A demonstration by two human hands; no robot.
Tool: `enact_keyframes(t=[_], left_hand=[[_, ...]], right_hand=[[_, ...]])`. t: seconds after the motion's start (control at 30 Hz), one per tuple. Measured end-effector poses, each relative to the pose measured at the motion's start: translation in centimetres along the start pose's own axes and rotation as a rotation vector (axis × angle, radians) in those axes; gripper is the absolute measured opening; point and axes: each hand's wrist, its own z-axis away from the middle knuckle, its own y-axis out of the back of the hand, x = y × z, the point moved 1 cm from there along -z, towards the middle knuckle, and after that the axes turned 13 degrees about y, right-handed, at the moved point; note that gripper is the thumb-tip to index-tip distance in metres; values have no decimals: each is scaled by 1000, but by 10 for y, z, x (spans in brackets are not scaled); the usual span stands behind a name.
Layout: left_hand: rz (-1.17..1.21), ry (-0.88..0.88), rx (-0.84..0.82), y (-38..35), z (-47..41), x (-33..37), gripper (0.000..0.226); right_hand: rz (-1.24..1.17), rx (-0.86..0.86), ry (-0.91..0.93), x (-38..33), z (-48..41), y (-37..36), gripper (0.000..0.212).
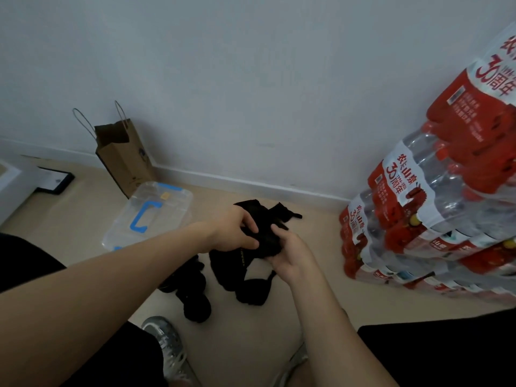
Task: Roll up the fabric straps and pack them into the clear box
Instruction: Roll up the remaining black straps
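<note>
A black fabric strap (266, 233) is held up over the floor between both hands. My left hand (233, 233) grips its left side from above, and my right hand (287, 252) holds its right side from below. Its loose end hangs down to a black bundle on the floor (245, 286). Two rolled black straps (192, 294) lie on the floor under my left forearm. Another loose black strap (284, 213) lies behind the hands. The clear box (150, 216) with blue latches and a closed lid sits on the floor to the left.
A brown paper bag (122, 155) stands against the wall behind the box. Stacked shrink-wrapped packs of water bottles (435, 208) fill the right side. A black-framed flat item (55, 180) lies far left. My grey shoe (164, 342) and dark-clothed knees are at the bottom.
</note>
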Motion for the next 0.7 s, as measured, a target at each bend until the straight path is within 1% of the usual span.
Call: enact_keyframes(t=[0.1, 0.2, 0.33, 0.43, 0.5, 0.53, 0.57, 0.6, 0.63, 0.7], left_hand=[[-27, -63, 11, -1, -4, -1, 25], [17, -102, -17, 1, -5, 3, 22], [7, -87, -76, 0, -4, 6, 21], [-61, -111, -180, 0, 0, 5, 17], [-140, -115, -265, 1, 1, -1, 16], [-144, -102, -267, 2, 3, -3, 14], [-113, -77, -234, 3, 3, -6, 8], [-58, -56, -188, 4, 4, -8, 3], [-1, -32, -132, 5, 3, -10, 16], [71, -6, -7, 7, 2, -7, 39]], right_hand=[[-14, 174, 153, 5, -5, -1, 22], [-8, 316, 221, 6, -9, 1, 8], [37, 469, 265, 8, -17, 7, 12], [285, 581, 375, 2, -30, 28, 14], [441, 699, 364, -14, -35, 52, 10], [550, 738, 330, -23, -37, 66, 16], [657, 731, 297, -31, -37, 75, 21], [747, 680, 294, -36, -36, 79, 22], [760, 616, 311, -39, -35, 75, 21], [644, 488, 354, -39, -29, 57, 26]])
